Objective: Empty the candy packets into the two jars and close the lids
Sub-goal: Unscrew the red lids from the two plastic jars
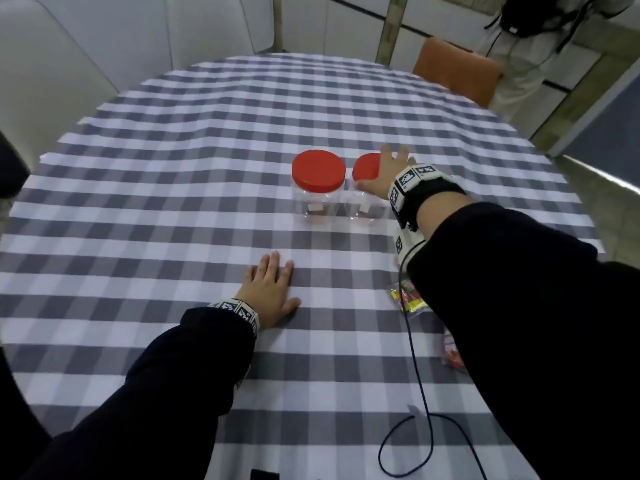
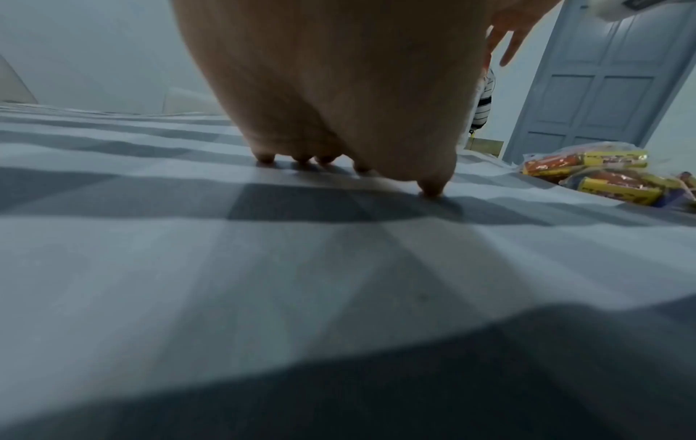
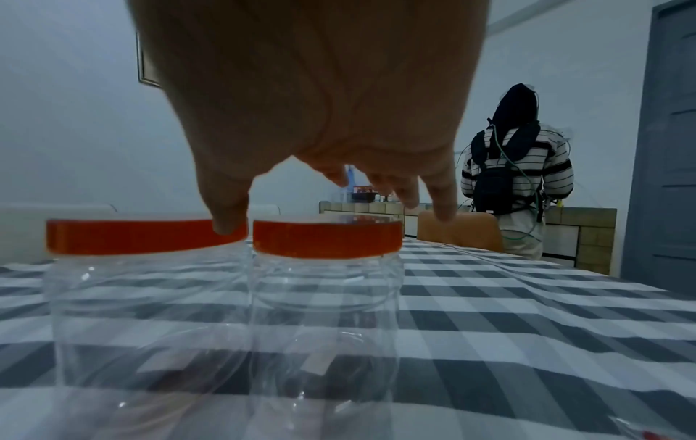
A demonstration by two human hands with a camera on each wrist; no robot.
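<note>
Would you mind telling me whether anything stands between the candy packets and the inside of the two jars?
Yes. Both jars are closed: a red lid sits on the left jar, another red lid on the right jar. The right hand is over the right one. The packets lie nearer, unopened as far as visible.

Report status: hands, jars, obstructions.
Left hand flat on tablecloth. Right hand open over right jar's lid, not gripping. Both jars empty, lidded. Candy packets unopened. Nothing blocking.

Jars (image 1: 341, 199) touch – no gap; candy packets (image 1: 408, 296) near right
</note>
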